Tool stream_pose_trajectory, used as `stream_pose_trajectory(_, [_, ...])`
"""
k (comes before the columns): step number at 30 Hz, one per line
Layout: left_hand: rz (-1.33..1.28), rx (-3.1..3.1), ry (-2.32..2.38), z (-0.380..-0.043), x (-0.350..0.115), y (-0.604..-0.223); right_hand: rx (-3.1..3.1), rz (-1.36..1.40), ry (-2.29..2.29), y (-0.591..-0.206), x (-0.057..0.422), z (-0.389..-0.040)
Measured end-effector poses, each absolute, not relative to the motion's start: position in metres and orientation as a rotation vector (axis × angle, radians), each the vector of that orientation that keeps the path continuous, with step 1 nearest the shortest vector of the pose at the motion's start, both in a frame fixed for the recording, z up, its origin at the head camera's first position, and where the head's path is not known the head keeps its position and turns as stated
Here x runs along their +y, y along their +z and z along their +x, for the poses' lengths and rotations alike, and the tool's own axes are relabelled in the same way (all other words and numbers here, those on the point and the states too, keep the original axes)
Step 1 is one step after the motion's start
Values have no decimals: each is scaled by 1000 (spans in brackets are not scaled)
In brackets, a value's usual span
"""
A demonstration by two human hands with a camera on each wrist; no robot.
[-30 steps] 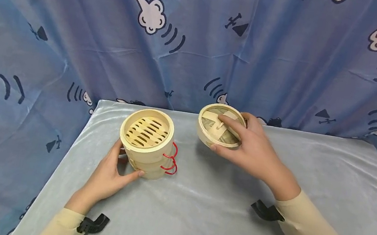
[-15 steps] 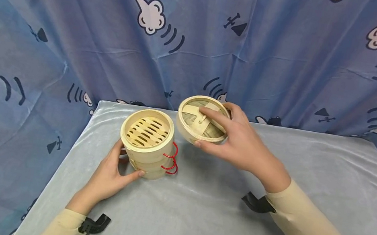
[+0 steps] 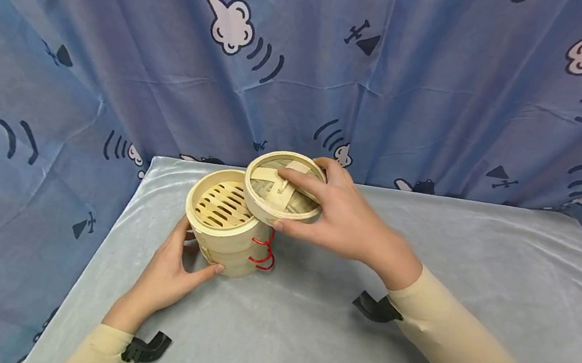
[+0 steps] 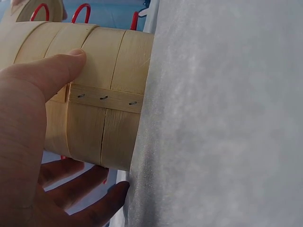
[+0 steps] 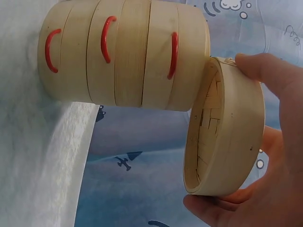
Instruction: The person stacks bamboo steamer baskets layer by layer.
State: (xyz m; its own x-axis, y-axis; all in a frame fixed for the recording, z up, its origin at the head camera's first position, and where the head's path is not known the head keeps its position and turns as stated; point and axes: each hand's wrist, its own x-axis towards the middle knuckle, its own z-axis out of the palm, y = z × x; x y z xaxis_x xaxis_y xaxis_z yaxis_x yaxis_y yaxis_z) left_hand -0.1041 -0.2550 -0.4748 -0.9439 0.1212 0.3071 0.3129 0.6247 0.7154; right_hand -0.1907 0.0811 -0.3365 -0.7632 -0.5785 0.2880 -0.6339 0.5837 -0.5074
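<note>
A stack of round bamboo steamer baskets (image 3: 231, 244) stands upright on the cloth, its slatted top tier showing. Red loop handles (image 5: 173, 56) stick out from its side. My left hand (image 3: 164, 275) holds the stack low down, with the thumb (image 4: 66, 66) on the near side and the fingers round the far-left side. Between thumb and fingers my right hand (image 3: 347, 218) grips the woven steamer lid (image 3: 265, 200) by its rim, index finger over the top. Tilted, the lid overlaps the stack's right rim in the head view; the right wrist view shows its edge at that rim, contact unclear.
Grey velvety cloth (image 3: 302, 334) covers the table under both hands. A blue patterned curtain (image 3: 293, 94) hangs along the back and the left side. Each wrist wears a black mount, such as the right wrist's strap (image 3: 378, 307).
My right hand has carried the lid leftward from beside the stack to over its right rim. The left hand and the stack stay where they were.
</note>
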Motion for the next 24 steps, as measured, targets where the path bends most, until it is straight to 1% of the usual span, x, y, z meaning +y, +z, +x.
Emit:
stream_pose_trajectory(13, [-352,-2617,-1218,-99,-256,-477,-2720,1133,950,-337,51,-190])
stream_pose_trajectory(24, [-379,-2622,-1217,-104,-256,-475,-2721,1158,951,-334,31,-188])
